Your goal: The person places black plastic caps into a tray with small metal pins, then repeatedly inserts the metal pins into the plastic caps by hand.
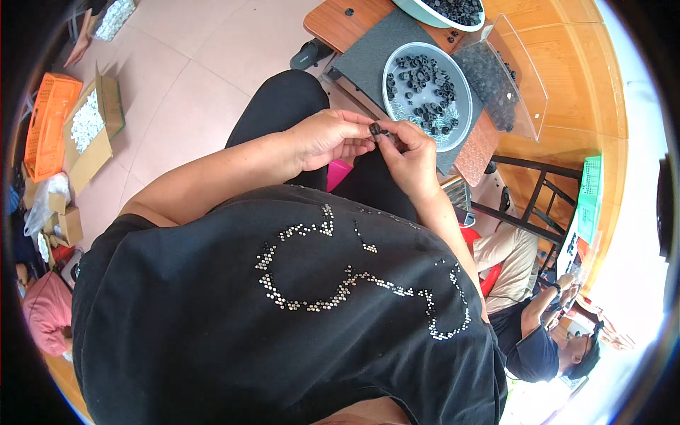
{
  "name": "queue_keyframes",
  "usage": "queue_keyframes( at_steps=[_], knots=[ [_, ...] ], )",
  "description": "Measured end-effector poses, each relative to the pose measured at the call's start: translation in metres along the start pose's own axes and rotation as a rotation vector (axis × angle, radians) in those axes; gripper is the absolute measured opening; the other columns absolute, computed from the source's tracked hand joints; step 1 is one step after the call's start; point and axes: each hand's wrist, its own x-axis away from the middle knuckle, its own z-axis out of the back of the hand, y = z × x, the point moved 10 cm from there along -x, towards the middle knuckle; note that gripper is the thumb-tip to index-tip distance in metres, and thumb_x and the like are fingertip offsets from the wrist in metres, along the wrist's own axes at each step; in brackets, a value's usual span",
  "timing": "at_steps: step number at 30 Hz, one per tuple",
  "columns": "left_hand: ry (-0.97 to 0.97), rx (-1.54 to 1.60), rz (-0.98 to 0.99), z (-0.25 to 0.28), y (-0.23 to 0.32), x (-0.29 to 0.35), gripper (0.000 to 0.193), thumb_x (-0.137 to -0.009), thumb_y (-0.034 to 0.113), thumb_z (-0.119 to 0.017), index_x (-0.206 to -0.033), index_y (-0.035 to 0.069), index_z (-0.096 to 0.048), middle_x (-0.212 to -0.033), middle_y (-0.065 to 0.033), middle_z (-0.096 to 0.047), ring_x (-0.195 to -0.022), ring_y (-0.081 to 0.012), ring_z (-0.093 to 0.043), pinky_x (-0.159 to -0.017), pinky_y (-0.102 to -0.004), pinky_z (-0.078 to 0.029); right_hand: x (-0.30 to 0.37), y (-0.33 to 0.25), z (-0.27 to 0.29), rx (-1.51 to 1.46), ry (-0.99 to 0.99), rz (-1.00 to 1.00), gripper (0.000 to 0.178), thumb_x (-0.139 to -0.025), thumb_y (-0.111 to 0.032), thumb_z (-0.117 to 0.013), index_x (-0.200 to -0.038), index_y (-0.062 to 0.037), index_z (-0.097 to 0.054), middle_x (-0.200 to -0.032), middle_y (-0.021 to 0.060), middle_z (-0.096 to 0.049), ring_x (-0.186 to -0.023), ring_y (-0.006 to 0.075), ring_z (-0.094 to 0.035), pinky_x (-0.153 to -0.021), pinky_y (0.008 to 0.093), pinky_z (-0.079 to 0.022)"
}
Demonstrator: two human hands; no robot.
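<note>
**Small black part [375, 129] pinched just beside a wide bowl [464, 92]**

The part sat between the left hand [322, 142] and the right hand [411, 159], above the person's black-trousered legs [283, 106]. The left thumb and forefinger pinched it from the left, the other fingers loosely curled below. The right thumb and forefinger pinched in from the right; whether a 2nd tiny piece lay between them, I could not tell. So fine a grip probably suited something this small, and 2 hands meeting at 1 point likely kept it steady.

The bowl stood on a dark mat [358, 60] over the wooden tabletop [340, 25], holding many similar black parts [421, 71], presumably so near for an easy reach. The mat perhaps stopped it sliding. A 2nd bowl [483, 15], also loaded with dark parts, stood beyond, and a clear box [524, 71] lay near both; their raised sides probably kept loose pieces from rolling away.
</note>
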Motion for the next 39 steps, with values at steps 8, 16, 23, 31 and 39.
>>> queue_keyframes(
  at_steps=[8, 16, 23, 31, 39],
  knots=[
    [0.053, -0.121, -0.007, -0.004, 0.004, 0.004, 0.026, -0.086, 0.000, -0.052, -0.111, -0.003, -0.056, -0.095, -0.0086, -0.063, -0.083, -0.0131, -0.062, -0.082, -0.0269, -0.051, 0.010, -0.023, -0.002, 0.204, 0.017, 0.139, 0.016, -0.074, 0.000, -0.065, -0.090, -0.0015, -0.061, -0.072, 0.0129, -0.059, -0.059, 0.0230, -0.059, -0.052, 0.0312, -0.047],
    [0.077, -0.198, -0.017, 0.002, 0.006, 0.002, 0.023, -0.086, 0.001, -0.054, -0.108, -0.002, -0.059, -0.096, -0.0084, -0.064, -0.080, -0.0118, -0.061, -0.079, -0.0247, -0.051, 0.013, 0.003, 0.002, 0.052, 0.048, -0.087, 0.018, -0.074, -0.001, -0.070, -0.084, -0.0036, -0.055, -0.069, 0.0050, -0.061, -0.052, 0.0081, -0.051, -0.049, 0.0229, -0.043],
    [0.233, -0.221, -0.011, 0.024, 0.005, -0.001, 0.027, -0.088, 0.001, -0.054, -0.113, -0.006, -0.055, -0.102, -0.0128, -0.062, -0.087, -0.0146, -0.061, -0.082, -0.0249, -0.051, 0.020, 0.037, 0.016, -0.203, 0.212, -0.128, 0.017, -0.078, 0.002, -0.067, -0.092, -0.0037, -0.059, -0.081, 0.0006, -0.064, -0.060, 0.0024, -0.050, -0.052, 0.0188, -0.042],
    [0.057, 0.007, -0.053, 0.002, 0.010, 0.001, 0.031, -0.089, -0.004, -0.046, -0.119, -0.011, -0.048, -0.114, -0.0192, -0.055, -0.105, -0.0239, -0.059, -0.092, -0.0257, -0.049, 0.023, 0.037, 0.022, -0.249, 0.233, -0.151, 0.017, -0.082, 0.004, -0.061, -0.098, -0.0013, -0.061, -0.084, 0.0037, -0.060, -0.067, 0.0042, -0.053, -0.060, 0.0184, -0.044],
    [-0.060, 0.042, -0.048, -0.015, 0.014, 0.006, 0.029, -0.091, -0.001, -0.046, -0.119, -0.007, -0.051, -0.113, -0.0173, -0.058, -0.104, -0.0217, -0.059, -0.091, -0.0243, -0.050, 0.023, -0.007, 0.020, -0.041, 0.217, 0.034, 0.021, -0.076, 0.004, -0.065, -0.096, -0.0006, -0.063, -0.081, 0.0087, -0.061, -0.064, 0.0135, -0.057, -0.059, 0.0233, -0.047]
  ],
)
